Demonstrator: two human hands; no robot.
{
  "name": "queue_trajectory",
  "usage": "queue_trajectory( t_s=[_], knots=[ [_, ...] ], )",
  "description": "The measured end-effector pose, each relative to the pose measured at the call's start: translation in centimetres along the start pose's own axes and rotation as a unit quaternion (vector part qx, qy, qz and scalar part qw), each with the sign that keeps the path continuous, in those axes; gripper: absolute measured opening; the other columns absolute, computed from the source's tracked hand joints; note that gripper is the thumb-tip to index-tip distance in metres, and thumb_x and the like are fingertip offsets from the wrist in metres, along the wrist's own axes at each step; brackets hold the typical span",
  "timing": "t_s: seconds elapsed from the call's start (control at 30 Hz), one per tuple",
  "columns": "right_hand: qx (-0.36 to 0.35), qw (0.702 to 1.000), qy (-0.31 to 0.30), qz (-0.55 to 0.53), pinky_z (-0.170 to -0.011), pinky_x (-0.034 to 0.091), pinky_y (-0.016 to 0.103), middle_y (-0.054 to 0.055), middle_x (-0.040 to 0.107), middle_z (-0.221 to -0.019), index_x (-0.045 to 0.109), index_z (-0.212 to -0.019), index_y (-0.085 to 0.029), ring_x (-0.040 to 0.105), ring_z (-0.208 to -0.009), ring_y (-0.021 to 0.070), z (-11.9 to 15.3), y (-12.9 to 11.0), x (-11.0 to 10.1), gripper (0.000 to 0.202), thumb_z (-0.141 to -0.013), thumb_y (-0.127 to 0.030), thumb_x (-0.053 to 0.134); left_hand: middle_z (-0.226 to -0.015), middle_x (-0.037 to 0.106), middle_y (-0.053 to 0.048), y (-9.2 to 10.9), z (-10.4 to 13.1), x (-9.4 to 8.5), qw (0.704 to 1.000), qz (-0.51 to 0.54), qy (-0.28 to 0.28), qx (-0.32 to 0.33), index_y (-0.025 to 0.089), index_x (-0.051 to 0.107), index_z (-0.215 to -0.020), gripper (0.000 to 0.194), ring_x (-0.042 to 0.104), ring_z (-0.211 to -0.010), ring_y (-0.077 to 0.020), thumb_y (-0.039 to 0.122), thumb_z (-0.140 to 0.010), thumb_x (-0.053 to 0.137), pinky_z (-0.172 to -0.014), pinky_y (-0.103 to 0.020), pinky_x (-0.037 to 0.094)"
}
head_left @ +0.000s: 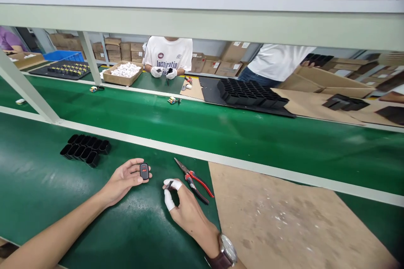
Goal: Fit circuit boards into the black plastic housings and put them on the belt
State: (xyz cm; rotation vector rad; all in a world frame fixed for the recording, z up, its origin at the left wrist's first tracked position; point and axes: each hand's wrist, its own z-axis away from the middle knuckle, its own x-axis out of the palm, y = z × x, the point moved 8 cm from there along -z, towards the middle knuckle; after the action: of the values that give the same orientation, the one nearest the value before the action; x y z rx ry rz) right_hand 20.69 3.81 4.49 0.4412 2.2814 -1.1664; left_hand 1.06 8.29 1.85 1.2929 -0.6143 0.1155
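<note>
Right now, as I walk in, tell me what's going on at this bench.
The person's left hand holds up a black casing with red slots. The right hand, its thumb and a finger wrapped in white, pinches a small dark piece. Pliers lie beside the right hand, and open black shells stand grouped at the left. Across the green belt, a co-worker in white gloves handles dark parts.

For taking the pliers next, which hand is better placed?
Probably the right hand, closest to the pliers, though its grip holds a dark piece; the left hand, holding a black part, is farther.
</note>
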Motion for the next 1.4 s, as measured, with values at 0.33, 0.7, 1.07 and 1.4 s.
queue_trajectory(
  t_s=[0.33,0.7,1.07,1.4],
  knots=[
    [0.154,0.970,-0.046,-0.180,-0.091,0.064,0.038,0.006,0.077,-0.108,0.074,-0.104,-0.026,0.077,-0.098,0.0234,-0.4,2.1,-1.0,0.011,-0.100,-0.026,0.064,-0.123,0.068,-0.010,-1.2,0.1,0.1,0.988,-0.137,-0.040,0.060,0.025,0.062,-0.138,0.058,0.068,-0.114,-0.0242,0.025,-0.085,0.088,-0.105,-0.042,0.053],
    [0.165,0.930,0.071,-0.321,-0.099,0.063,0.043,0.005,0.080,-0.103,0.074,-0.097,-0.027,0.078,-0.104,0.0249,0.2,1.2,0.1,0.005,-0.094,-0.023,0.075,-0.134,0.054,-0.011,-1.9,1.0,2.5,0.963,-0.222,-0.120,0.095,0.033,0.059,-0.148,0.048,0.062,-0.129,-0.0283,0.027,-0.101,0.068,-0.114,-0.049,0.053],
    [0.151,0.931,0.049,-0.328,-0.100,0.061,0.047,0.007,0.076,-0.115,0.072,-0.104,-0.028,0.073,-0.113,0.0265,0.3,0.9,0.2,0.006,-0.101,-0.027,0.067,-0.134,0.056,-0.010,-2.2,0.7,2.5,0.954,-0.267,-0.107,0.091,0.037,0.058,-0.150,0.062,0.063,-0.125,-0.0297,0.030,-0.093,0.080,-0.110,-0.049,0.056],
    [0.130,0.941,0.033,-0.310,-0.100,0.057,0.046,0.006,0.075,-0.115,0.073,-0.103,-0.029,0.069,-0.116,0.0260,0.1,0.6,0.2,0.008,-0.102,-0.025,0.066,-0.133,0.062,-0.010,-1.8,0.9,2.6,0.930,-0.337,-0.100,0.109,0.036,0.058,-0.150,0.063,0.067,-0.118,-0.0286,0.033,-0.092,0.081,-0.101,-0.042,0.059]
  ],
)
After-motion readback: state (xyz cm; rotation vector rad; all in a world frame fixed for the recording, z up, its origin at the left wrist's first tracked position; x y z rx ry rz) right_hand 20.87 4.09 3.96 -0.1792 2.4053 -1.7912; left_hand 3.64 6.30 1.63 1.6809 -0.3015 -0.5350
